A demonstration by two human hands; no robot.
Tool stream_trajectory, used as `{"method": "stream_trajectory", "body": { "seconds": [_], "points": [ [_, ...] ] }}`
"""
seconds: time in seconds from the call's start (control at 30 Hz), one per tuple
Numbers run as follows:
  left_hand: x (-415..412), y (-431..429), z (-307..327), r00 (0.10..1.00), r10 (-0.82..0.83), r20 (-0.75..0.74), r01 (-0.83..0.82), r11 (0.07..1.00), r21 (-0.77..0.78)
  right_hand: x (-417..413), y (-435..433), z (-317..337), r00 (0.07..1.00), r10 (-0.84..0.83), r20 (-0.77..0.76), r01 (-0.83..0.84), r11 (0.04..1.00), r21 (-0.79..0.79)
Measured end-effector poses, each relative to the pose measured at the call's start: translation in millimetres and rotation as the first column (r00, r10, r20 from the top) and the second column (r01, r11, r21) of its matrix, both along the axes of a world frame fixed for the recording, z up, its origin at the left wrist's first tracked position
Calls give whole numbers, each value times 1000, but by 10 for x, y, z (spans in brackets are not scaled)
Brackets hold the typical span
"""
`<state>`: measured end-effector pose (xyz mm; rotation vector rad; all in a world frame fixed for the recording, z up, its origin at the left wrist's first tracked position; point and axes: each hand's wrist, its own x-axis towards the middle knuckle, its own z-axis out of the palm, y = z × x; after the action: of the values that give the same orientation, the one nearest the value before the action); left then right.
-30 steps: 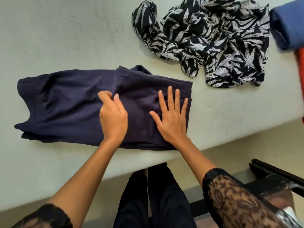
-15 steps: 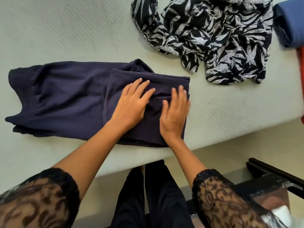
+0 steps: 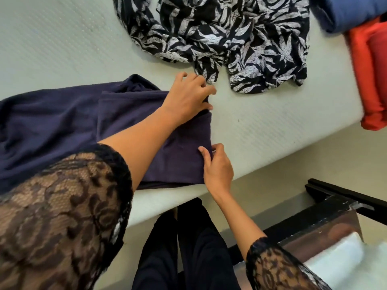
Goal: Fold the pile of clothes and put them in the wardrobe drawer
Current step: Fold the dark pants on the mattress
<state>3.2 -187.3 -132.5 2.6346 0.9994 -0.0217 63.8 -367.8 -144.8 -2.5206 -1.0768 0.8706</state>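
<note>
A dark navy garment point(image 3: 62, 120) lies half folded on the pale mattress point(image 3: 261, 130), its right part doubled over. My left hand point(image 3: 188, 95) pinches the far right corner of the folded edge. At the near right corner, my right hand point(image 3: 217, 166) grips the same edge between thumb and fingers. A crumpled black-and-white leaf-print garment point(image 3: 240, 38) lies beyond, just past my left hand's fingers. My left forearm crosses over the folded part and hides some of it.
A folded blue cloth point(image 3: 351, 11) and a red cloth point(image 3: 370, 72) lie at the mattress's right end. A black-framed piece of furniture point(image 3: 335, 208) stands on the floor at the lower right. The mattress edge runs diagonally just below my right hand.
Both hands left the flat top of the folded part and slid right to its edge, where each now pinches a corner. The view shifted left and closer.
</note>
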Motion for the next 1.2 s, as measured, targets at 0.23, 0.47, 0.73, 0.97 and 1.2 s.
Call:
{"method": "stream_trajectory", "body": {
  "seconds": [0.23, 0.47, 0.73, 0.97, 1.2],
  "points": [
    [190, 91, -69, 992, 74, -104, -74, 997, 7, -22, -73, 76, 988, 121, 100, -104, 981, -161],
    [142, 73, -76, 911, 413, 13, -412, 910, -45, -29, -204, -41, 963, 103, 249, -122, 991, 59],
    [219, 127, -83, 736, 677, 0, -674, 733, -87, -56, -365, -109, 966, 56, 251, -89, 988, 123],
    [90, 128, -32, 922, 356, 154, -344, 934, -100, -50, -163, -66, 925, 39, 377, -105, 982, 156],
    [-689, -605, -174, 967, 211, 142, -231, 962, 145, -226, 556, -135, 801, 434, 413, -573, 755, 318]
  ]
}}
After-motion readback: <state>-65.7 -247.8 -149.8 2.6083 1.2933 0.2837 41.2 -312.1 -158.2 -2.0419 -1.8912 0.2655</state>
